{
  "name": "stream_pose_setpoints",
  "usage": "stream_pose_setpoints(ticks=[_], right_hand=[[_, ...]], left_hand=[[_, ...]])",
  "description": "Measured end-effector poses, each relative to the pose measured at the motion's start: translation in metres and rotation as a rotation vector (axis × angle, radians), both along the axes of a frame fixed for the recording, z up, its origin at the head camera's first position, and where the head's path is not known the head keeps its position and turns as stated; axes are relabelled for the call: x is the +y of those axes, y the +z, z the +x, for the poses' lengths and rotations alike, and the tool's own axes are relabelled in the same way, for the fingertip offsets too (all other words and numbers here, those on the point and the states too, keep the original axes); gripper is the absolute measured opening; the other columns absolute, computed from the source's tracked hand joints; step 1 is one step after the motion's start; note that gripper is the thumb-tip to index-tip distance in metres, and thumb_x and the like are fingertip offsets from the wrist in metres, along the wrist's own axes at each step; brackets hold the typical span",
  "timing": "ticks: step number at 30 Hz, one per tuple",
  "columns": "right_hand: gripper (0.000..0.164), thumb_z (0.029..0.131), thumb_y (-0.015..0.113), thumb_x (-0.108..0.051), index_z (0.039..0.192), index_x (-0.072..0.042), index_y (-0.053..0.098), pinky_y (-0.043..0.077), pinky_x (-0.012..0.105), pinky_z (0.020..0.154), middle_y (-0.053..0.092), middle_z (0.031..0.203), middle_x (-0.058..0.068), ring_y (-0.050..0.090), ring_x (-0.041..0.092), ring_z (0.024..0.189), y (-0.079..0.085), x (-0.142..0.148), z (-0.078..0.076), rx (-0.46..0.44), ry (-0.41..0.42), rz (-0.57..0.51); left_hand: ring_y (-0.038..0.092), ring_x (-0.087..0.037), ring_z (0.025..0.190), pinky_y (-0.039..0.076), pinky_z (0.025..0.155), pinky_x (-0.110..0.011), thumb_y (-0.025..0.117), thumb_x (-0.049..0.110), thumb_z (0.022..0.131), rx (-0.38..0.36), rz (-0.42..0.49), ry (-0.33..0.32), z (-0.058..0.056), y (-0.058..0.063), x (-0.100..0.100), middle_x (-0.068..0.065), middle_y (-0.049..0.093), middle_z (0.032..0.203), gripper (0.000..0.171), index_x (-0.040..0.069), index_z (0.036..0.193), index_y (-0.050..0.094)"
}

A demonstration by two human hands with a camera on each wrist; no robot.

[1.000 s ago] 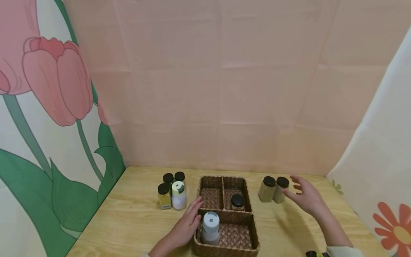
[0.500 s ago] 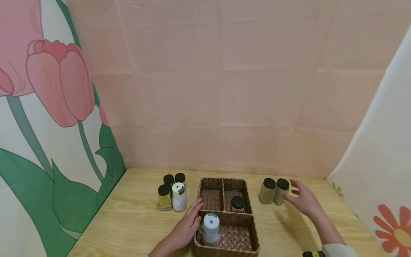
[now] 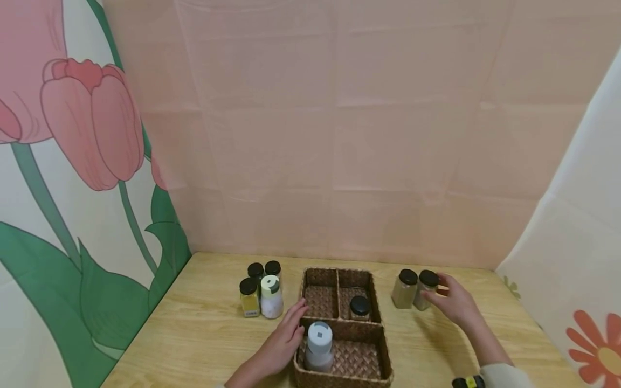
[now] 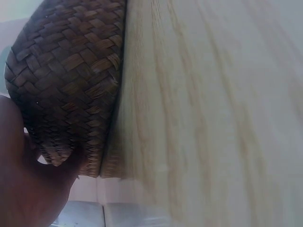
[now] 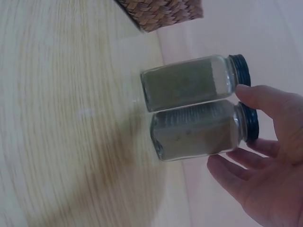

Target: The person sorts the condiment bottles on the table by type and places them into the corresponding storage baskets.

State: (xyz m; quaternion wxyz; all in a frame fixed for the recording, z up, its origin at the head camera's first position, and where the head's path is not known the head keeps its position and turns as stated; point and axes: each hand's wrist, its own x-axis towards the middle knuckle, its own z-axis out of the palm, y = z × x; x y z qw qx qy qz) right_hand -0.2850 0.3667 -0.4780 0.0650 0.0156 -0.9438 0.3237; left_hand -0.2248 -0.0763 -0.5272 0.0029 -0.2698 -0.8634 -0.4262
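My left hand (image 3: 281, 344) holds the left rim of a brown woven basket (image 3: 339, 379). In the left wrist view, one digit lies against the basket's outer wall (image 4: 71, 80) while another part of the hand reaches the rim. Two glass jars with black lids stand to the right of the basket. My right hand (image 3: 457, 306) is around the right-hand jar (image 3: 422, 297); in the right wrist view its thumb is by the lids and its fingers lie along the far side. Whether they press the glass I cannot tell. The other jar (image 5: 182, 82) stands close beside it.
A white-capped bottle (image 3: 319, 347) stands in the basket's front compartment, a black-lidded jar (image 3: 360, 307) in the back right one. Left of the basket are a yellow jar (image 3: 249, 302), a white bottle (image 3: 271, 302) and two more black-lidded jars. A fabric backdrop (image 3: 339, 161) rises behind the table.
My right hand has moved left, its thumb and fingers coming closer around the right-hand jar. The left hand stays on the basket's rim, and the jars stand where they were.
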Motion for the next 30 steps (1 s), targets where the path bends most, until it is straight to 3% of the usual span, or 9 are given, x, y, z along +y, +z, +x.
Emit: stream_pose_setpoints(ticks=[7,16,25,30], right_hand=[[0.093,0.083,0.060,-0.056,0.139,0.010,0.028,0.047,0.056,0.084,0.038,0.135,0.035,0.047,0.050,0.114,-0.005,-0.002,-0.004,0.006,-0.040,-0.006],[0.084,0.083,0.061,-0.054,0.131,0.011,0.039,0.044,0.058,0.085,0.044,0.128,0.037,0.049,0.050,0.110,-0.011,-0.003,-0.011,0.014,-0.069,0.027],[0.087,0.084,0.061,-0.052,0.135,0.011,0.031,0.044,0.058,0.087,0.038,0.132,0.038,0.045,0.052,0.114,-0.018,-0.001,-0.013,-0.027,-0.086,0.004],[0.081,0.085,0.061,-0.050,0.135,0.009,0.034,0.047,0.056,0.083,0.040,0.130,0.037,0.048,0.051,0.112,-0.023,0.001,-0.016,-0.001,-0.071,0.022]], left_hand=[[0.023,-0.021,0.139,0.033,0.105,-0.049,0.033,0.031,0.102,-0.021,0.001,0.008,0.001,0.001,0.000,0.010,0.012,0.155,0.046,0.024,0.147,0.027],[0.025,-0.023,0.139,0.034,0.105,-0.049,0.034,0.029,0.102,0.009,-0.001,0.011,-0.001,0.001,0.000,0.008,0.014,0.155,0.046,0.022,0.147,0.028],[0.025,-0.025,0.139,0.034,0.105,-0.050,0.035,0.026,0.102,0.011,0.007,0.006,0.000,0.002,0.001,0.006,0.015,0.155,0.045,0.021,0.147,0.028],[0.024,-0.025,0.139,0.033,0.105,-0.051,0.035,0.025,0.102,0.003,0.010,0.008,0.001,0.002,0.001,0.006,0.014,0.155,0.045,0.022,0.147,0.028]])
